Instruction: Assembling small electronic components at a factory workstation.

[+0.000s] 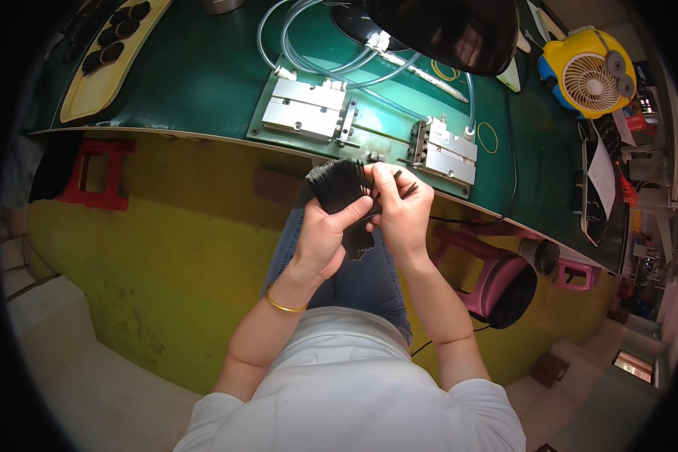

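Left hand clenched around a bundle of thin black strips above the lap, just below the green workbench edge, right hand fingertips pinching 1 strip at the bundle's right side, yellow fan far right.

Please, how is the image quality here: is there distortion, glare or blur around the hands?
Head view: strong fisheye bending, the green table edge curves and the corners go black; soft glare on the metal fixture; left hand, right hand and the bundle of black strips are fairly sharp, though its dark detail merges.
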A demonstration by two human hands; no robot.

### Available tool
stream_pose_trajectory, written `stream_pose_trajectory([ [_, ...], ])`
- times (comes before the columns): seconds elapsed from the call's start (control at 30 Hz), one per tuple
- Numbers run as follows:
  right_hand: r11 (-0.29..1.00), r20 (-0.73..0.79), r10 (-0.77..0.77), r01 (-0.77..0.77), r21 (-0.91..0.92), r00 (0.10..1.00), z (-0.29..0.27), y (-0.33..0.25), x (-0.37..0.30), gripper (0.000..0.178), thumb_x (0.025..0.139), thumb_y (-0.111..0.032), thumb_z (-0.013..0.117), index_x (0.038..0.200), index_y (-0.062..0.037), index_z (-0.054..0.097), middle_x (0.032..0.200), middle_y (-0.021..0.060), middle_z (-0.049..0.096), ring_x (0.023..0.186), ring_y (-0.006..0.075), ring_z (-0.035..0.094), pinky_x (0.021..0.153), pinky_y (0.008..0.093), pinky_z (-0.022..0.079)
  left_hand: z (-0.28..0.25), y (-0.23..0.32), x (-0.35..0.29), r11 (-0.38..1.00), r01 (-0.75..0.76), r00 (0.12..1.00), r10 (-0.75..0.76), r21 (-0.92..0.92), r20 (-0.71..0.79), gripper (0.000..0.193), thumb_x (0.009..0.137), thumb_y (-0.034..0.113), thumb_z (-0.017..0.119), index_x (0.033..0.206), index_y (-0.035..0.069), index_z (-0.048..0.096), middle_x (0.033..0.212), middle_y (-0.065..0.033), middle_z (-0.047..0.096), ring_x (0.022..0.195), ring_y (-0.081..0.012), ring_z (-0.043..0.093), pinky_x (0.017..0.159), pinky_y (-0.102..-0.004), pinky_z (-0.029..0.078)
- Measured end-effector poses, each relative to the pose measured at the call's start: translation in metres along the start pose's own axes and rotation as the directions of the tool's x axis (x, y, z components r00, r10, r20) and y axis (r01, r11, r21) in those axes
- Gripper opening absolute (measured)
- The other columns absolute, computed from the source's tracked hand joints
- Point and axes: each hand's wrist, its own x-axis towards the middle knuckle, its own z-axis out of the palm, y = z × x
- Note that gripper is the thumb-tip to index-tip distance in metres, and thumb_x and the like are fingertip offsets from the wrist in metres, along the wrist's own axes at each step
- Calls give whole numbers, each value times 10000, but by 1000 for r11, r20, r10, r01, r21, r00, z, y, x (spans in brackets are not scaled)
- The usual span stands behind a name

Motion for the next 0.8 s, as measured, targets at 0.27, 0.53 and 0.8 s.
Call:
stream_pose_trajectory([
  [0.27, 999, -11, 31, -31, 24, 999, -1, 1, 3, 211, 847, -170, 551, 761, 12, 613, 534, -2, 515, 348, 29, 399, 301, 174, 315, 0, 0, 2, 1000, 10, 1000, -10, 9, 7, 159, 776, -2, 583, 932, 23, 561, 815, -34, 581, 653, -113, 545, 548, -233, 451],
  [0.53, 1000, 12, -10, 10, -8, 1000, -4, 5, 2, 206, 837, -168, 569, 751, 15, 612, 533, -3, 515, 351, 29, 404, 303, 174, 316, 4, 4, -1, 1000, 7, 1000, -6, 21, -14, 156, 777, -4, 581, 929, 22, 561, 822, -36, 580, 679, -118, 544, 553, -236, 452],
  [0.8, 999, 25, -38, 38, -23, 999, 1, -1, -4, 184, 837, -159, 566, 789, 10, 621, 547, -9, 526, 365, 22, 408, 314, 167, 325, 1, 3, -3, 1000, -10, 1000, 10, 8, 10, 160, 799, 32, 568, 954, 11, 536, 814, -39, 566, 661, -120, 545, 552, -234, 458],
])
